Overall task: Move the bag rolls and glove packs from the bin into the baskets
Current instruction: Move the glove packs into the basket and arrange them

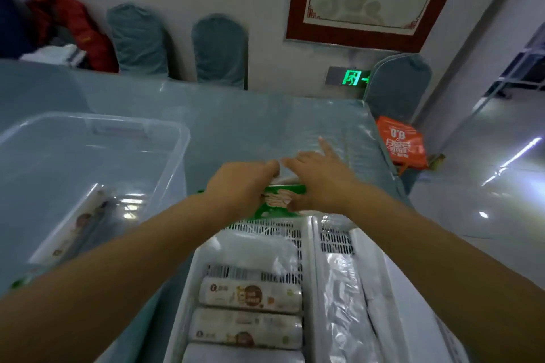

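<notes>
Both my hands hold a green-edged glove pack [281,199] just beyond the far end of the white baskets. My left hand [241,186] grips its left side and my right hand [318,178] grips its right side, index finger pointing out. The left white basket [306,247] holds several labelled bag rolls [250,295] and a clear pack. The right white basket [320,244] holds long plastic-wrapped packs [345,289]. The clear plastic bin [177,150] at left still contains a long roll pack [85,230].
All stands on a table under a clear plastic sheet [265,115]. Grey-blue chairs [219,50] line the far wall. An orange bag [402,143] hangs at the table's right corner. Red clothing [76,29] lies at back left.
</notes>
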